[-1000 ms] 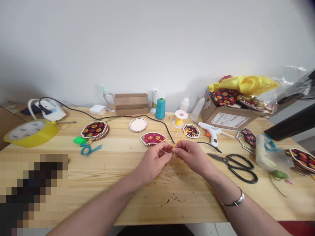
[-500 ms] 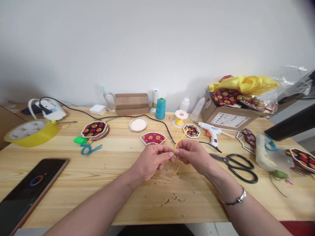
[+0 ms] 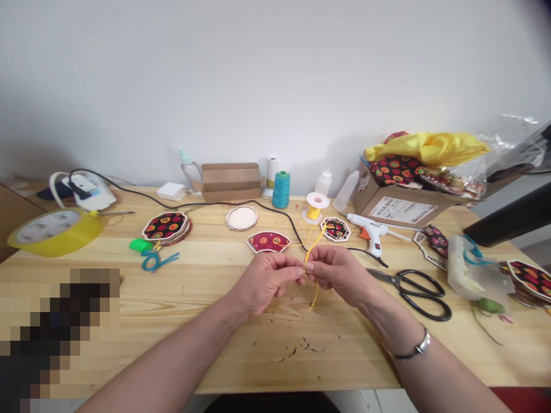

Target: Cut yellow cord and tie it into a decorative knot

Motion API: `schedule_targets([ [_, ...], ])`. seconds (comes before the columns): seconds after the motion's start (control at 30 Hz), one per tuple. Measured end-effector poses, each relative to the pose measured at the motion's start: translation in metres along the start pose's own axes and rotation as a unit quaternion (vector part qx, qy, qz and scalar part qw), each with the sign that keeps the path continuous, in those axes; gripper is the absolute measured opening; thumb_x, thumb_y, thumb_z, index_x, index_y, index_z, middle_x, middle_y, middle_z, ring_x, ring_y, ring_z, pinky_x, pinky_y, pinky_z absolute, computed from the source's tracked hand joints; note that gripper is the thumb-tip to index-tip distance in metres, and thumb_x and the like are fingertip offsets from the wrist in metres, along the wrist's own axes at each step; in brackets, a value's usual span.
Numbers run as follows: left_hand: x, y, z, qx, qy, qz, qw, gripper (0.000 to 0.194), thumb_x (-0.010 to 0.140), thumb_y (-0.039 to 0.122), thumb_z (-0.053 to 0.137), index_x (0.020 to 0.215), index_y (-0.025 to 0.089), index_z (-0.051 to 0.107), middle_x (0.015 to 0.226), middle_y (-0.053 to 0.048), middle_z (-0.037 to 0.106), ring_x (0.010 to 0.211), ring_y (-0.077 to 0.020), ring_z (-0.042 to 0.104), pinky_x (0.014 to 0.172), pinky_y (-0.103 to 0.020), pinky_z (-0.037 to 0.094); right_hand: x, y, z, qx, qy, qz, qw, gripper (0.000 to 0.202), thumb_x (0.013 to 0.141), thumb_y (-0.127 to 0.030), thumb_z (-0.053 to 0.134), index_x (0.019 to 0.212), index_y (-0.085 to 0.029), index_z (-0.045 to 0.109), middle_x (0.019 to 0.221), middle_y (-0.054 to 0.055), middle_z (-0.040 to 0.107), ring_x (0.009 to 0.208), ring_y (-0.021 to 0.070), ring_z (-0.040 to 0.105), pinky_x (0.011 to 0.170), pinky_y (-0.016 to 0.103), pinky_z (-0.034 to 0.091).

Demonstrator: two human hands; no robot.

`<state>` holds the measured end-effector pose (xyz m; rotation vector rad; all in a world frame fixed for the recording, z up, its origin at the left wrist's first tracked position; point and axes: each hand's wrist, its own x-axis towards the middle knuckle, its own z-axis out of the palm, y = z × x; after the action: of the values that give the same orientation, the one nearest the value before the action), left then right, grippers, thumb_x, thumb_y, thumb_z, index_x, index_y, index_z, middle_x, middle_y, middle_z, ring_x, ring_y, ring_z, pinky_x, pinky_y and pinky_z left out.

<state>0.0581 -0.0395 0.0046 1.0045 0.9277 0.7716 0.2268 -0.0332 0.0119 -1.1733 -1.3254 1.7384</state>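
Both hands meet above the middle of the table, pinching a yellow braided cord (image 3: 315, 241). My left hand (image 3: 272, 282) has thumb and forefinger closed at the cord's lower part. Close against it, my right hand (image 3: 336, 269) grips the same cord between thumb and fingers. The braid runs up to an octagonal patterned piece (image 3: 336, 229), and a loose yellow end hangs below the fingers. Just beyond my left hand lies a red fan-shaped piece (image 3: 267, 241), with a thin yellow strand leading off it. Behind stands a spool of yellow cord (image 3: 317, 206).
Black-handled scissors (image 3: 419, 292) and a white glue gun (image 3: 369, 230) lie on the right, before a full cardboard box (image 3: 400, 207). A stack of patterned pieces (image 3: 167, 226) and a tape roll (image 3: 54, 232) are at left. A black cable (image 3: 224, 203) crosses behind.
The loose yellow end below my fingers has swung slightly and hangs a little lower. My hands have barely moved. The phone at lower left is now hidden by blurred blocks.
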Motion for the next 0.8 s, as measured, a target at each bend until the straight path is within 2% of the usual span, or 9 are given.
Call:
schedule_targets([
  [0.23, 0.001, 0.003, 0.000, -0.010, 0.031, 0.008, 0.999, 0.011, 0.069, 0.025, 0.066, 0.069, 0.014, 0.067, 0.062, 0.000, 0.062, 0.039, -0.0007, 0.031, 0.037, -0.018, 0.017, 0.001, -0.001, 0.000, -0.032, 0.033, -0.022, 0.999, 0.017, 0.070, -0.031, 0.063, 0.076, -0.016, 0.059, 0.056, -0.004, 0.052, 0.045, 0.0050, 0.035, 0.043, 0.019, 0.025],
  [0.37, 0.002, 0.003, -0.002, -0.013, 0.068, 0.013, 0.998, 0.014, 0.068, 0.028, 0.068, 0.071, 0.014, 0.067, 0.062, 0.000, 0.062, 0.039, -0.0007, 0.031, 0.038, -0.018, 0.018, 0.001, -0.004, -0.003, -0.155, 0.075, -0.064, 0.983, 0.015, 0.073, -0.026, 0.058, 0.081, -0.016, 0.065, 0.065, -0.001, 0.058, 0.053, 0.0082, 0.042, 0.051, 0.022, 0.032],
  [0.43, 0.003, 0.003, -0.002, -0.007, 0.085, 0.021, 0.996, 0.015, 0.067, 0.027, 0.068, 0.071, 0.013, 0.067, 0.061, 0.000, 0.062, 0.040, -0.0011, 0.032, 0.038, -0.018, 0.019, 0.000, -0.005, -0.004, -0.234, 0.082, -0.089, 0.965, 0.015, 0.076, -0.028, 0.055, 0.075, -0.016, 0.065, 0.064, -0.001, 0.057, 0.057, 0.0098, 0.044, 0.054, 0.023, 0.034],
  [0.53, 0.005, 0.001, -0.004, 0.004, 0.101, 0.038, 0.994, 0.014, 0.068, 0.028, 0.068, 0.070, 0.013, 0.067, 0.063, -0.001, 0.063, 0.042, -0.0021, 0.034, 0.038, -0.018, 0.021, -0.003, -0.005, -0.003, -0.306, 0.098, -0.110, 0.941, 0.023, 0.080, -0.033, 0.053, 0.066, -0.016, 0.061, 0.057, -0.002, 0.050, 0.055, 0.0095, 0.039, 0.051, 0.023, 0.031],
  [0.63, 0.007, -0.001, -0.005, 0.017, 0.112, 0.052, 0.992, 0.015, 0.069, 0.029, 0.067, 0.071, 0.014, 0.068, 0.065, -0.001, 0.064, 0.043, -0.0023, 0.035, 0.039, -0.018, 0.022, -0.005, -0.006, 0.002, -0.312, 0.118, -0.126, 0.934, 0.026, 0.080, -0.034, 0.053, 0.064, -0.015, 0.058, 0.055, -0.003, 0.045, 0.051, 0.0084, 0.034, 0.047, 0.021, 0.028],
  [0.8, 0.008, -0.003, -0.004, 0.015, 0.138, 0.051, 0.989, 0.017, 0.067, 0.030, 0.068, 0.072, 0.014, 0.068, 0.063, -0.001, 0.064, 0.042, -0.0027, 0.035, 0.039, -0.018, 0.022, -0.011, -0.004, 0.013, -0.306, 0.127, -0.188, 0.925, 0.024, 0.083, -0.033, 0.052, 0.070, -0.015, 0.061, 0.054, -0.003, 0.047, 0.049, 0.0077, 0.034, 0.045, 0.020, 0.027],
])
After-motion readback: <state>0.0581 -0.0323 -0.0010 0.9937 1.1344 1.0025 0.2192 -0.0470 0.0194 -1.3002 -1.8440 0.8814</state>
